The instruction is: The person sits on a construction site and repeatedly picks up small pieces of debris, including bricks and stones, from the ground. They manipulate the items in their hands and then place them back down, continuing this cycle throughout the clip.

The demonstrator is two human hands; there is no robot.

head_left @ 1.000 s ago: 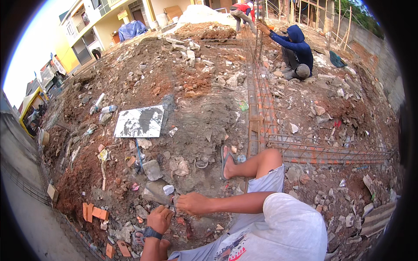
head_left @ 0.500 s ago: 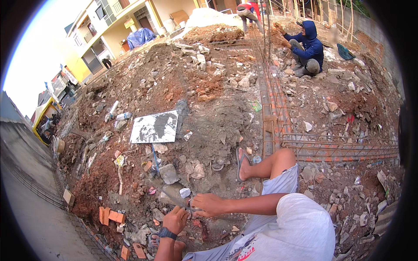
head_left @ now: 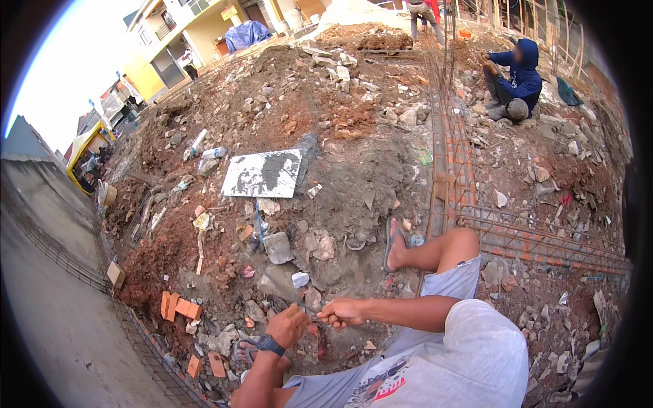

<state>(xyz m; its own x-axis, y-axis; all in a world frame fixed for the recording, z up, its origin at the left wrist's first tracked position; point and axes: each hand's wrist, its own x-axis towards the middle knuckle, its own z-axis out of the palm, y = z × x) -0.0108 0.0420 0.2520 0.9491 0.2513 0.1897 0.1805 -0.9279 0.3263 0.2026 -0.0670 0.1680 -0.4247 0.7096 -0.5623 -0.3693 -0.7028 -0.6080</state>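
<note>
"While both forearms reach into the near part of the scene, how are the hands set?"

"Both are closed and narrow. The left hand (head_left: 288, 324), with a dark watch (head_left: 271, 345) on its wrist, is bunched like a loose fist, and the right hand (head_left: 342, 312) is just to its right, fingers curled."

"Holding what?"

"A thin piece (head_left: 312, 317) spans the small gap between them, pinched from either side. It's too small for me to tell what it is."

"And around them?"

"Just beyond the hands lies a white lump (head_left: 300, 279), with a grey block (head_left: 278, 249) a little farther and to the left. Some orange bricks (head_left: 188, 309) lie well to the left. The right foot (head_left: 396, 248), in a flip-flop, is planted farther out, right of the block."

"What's farther off?"

"A white board (head_left: 262, 173) smeared with grey lies beyond the block. Over on the right, a rebar cage (head_left: 537, 234) stretches toward the edge, and at the far right a person in a blue hooded top (head_left: 524, 78) sits low on the rubble (head_left: 544, 146)."
</note>
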